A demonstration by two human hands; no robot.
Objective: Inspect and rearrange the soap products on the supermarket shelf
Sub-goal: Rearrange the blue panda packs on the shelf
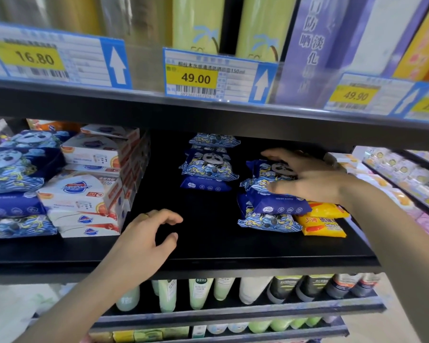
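On the black shelf (208,246) lie blue panda-print soap packs. My right hand (305,178) grips the top pack of a right-hand stack (270,204), fingers over its top and thumb at its front. A second blue stack (208,167) sits further back in the middle. My left hand (146,241) hovers over the bare shelf front with loosely curled fingers, holding nothing. Yellow soap packs (322,224) lie right of the right stack.
White Safeguard soap boxes (89,186) and more blue panda packs (13,179) are stacked at the left. Price tags (196,78) line the upper shelf edge. Tubes and bottles (233,290) stand on the shelves below.
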